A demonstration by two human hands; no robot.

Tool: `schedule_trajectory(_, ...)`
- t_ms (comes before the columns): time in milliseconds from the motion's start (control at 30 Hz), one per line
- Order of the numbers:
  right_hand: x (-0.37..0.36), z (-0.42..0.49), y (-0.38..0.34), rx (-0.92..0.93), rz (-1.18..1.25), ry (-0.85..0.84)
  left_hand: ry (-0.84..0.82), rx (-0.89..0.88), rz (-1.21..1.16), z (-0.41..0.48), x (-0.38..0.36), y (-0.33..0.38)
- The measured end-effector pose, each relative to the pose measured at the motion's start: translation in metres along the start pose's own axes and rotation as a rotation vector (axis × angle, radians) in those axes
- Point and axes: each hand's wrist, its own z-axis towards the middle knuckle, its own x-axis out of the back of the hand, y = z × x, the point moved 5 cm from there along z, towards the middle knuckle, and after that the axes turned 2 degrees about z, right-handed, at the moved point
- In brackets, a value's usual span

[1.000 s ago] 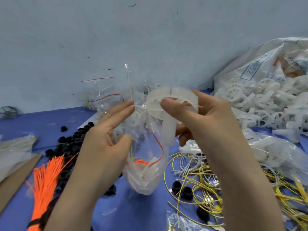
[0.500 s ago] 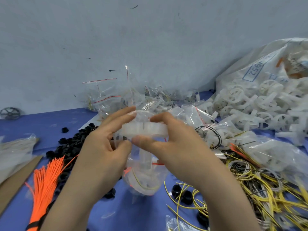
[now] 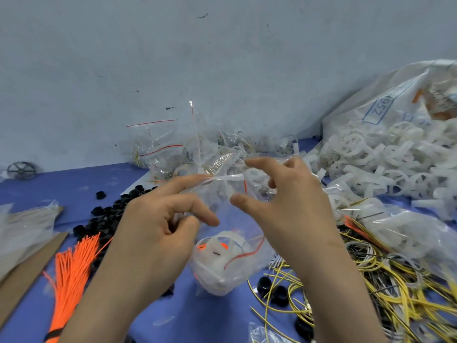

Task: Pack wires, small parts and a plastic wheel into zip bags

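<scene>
A clear zip bag (image 3: 222, 209) with a red seal line hangs upright between my hands above the blue table. A white plastic wheel (image 3: 223, 246) lies at its bottom with orange and red wire pieces. My left hand (image 3: 158, 226) grips the bag's left side, with the index finger along the mouth and the thumb against the film. My right hand (image 3: 284, 206) hovers at the bag's right side. Its index finger and thumb are spread apart and hold nothing.
Black caps (image 3: 108, 214) and a bundle of orange ties (image 3: 71, 271) lie at the left. Yellow wires (image 3: 385, 280) cover the right. A big sack of white wheels (image 3: 385, 154) stands at the back right, and filled zip bags (image 3: 160, 147) lean against the wall.
The white wheel went from my right hand at the bag's mouth down to the bag's bottom. My right hand let go of it and its fingers spread open.
</scene>
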Motion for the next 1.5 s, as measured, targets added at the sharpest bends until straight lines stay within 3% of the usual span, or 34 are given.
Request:
schedule_trajectory(167,-0.012,0.009,0.006,0.012,0.161,0.061,-0.074,-0.066,-0.005,-0.002,-0.001,0.005)
schedule_trajectory(333,-0.01,0.013,0.016,-0.074,0.492,0.176,-0.483,-0.042,0.114,-0.013,-0.019,0.002)
schedule_trajectory(400,-0.007,0.013,0.023,-0.117,0.574,0.185,-0.539,0.014,0.154,-0.016,-0.022,-0.004)
schedule_trajectory(733,0.016,0.01,0.031,-0.089,0.698,0.132,-0.316,0.141,0.135,-0.01,0.011,-0.025)
schedule_trajectory(900,0.016,0.011,0.032,-0.051,0.711,0.095,-0.312,0.043,0.143,-0.012,0.012,-0.026)
schedule_trajectory(1067,0.022,0.013,0.036,-0.094,0.643,0.142,-0.094,-0.117,0.09,-0.007,0.026,-0.018)
schedule_trajectory(1200,0.034,0.002,0.002,0.138,0.437,0.016,-0.051,-0.16,0.066,-0.005,0.026,-0.014)
schedule_trajectory(1300,0.021,-0.012,-0.03,0.347,0.256,-0.213,-0.032,-0.176,0.072,-0.004,0.021,-0.009)
schedule_trajectory(1500,0.008,-0.016,-0.042,0.377,0.263,-0.333,-0.037,-0.199,0.044,-0.005,0.018,-0.003)
